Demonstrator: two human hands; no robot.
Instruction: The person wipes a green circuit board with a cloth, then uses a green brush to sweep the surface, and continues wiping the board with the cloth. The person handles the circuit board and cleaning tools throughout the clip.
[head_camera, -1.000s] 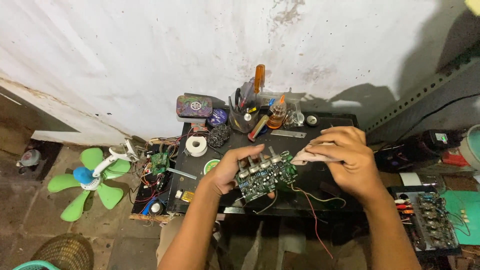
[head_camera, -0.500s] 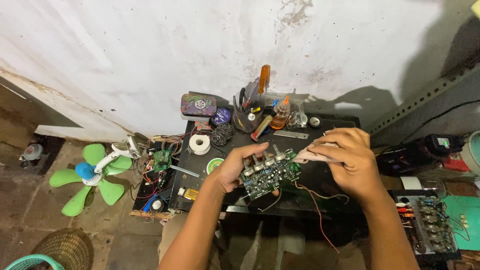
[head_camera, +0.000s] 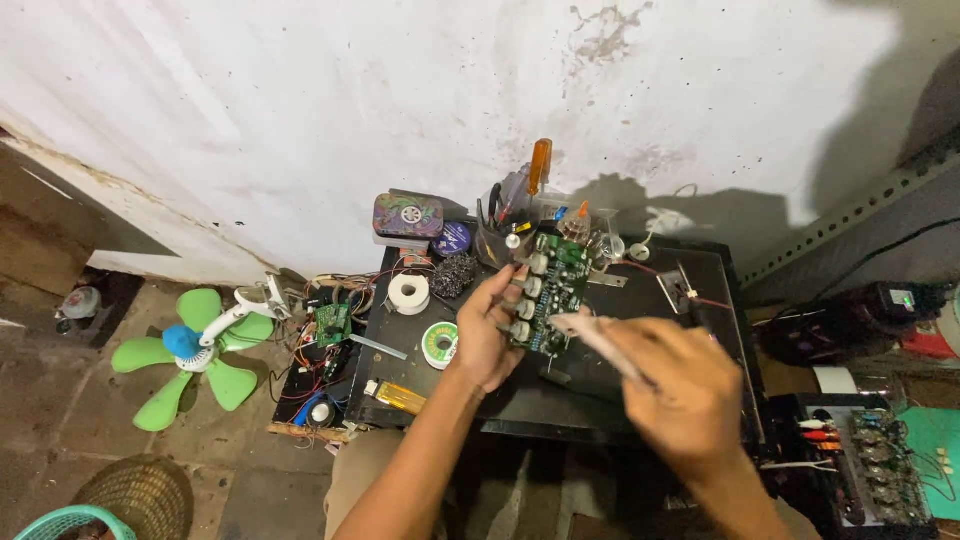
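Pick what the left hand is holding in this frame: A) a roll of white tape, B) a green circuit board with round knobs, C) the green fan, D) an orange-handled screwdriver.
B: the left hand grips the green circuit board by its knobbed edge, raised above the black table.

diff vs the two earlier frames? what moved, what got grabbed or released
The left hand has tilted the green circuit board from flat to nearly upright and keeps hold of it. The right hand has let go of the board and pulled back toward the body, blurred, still holding a thin tool. The black table and its clutter are unchanged.
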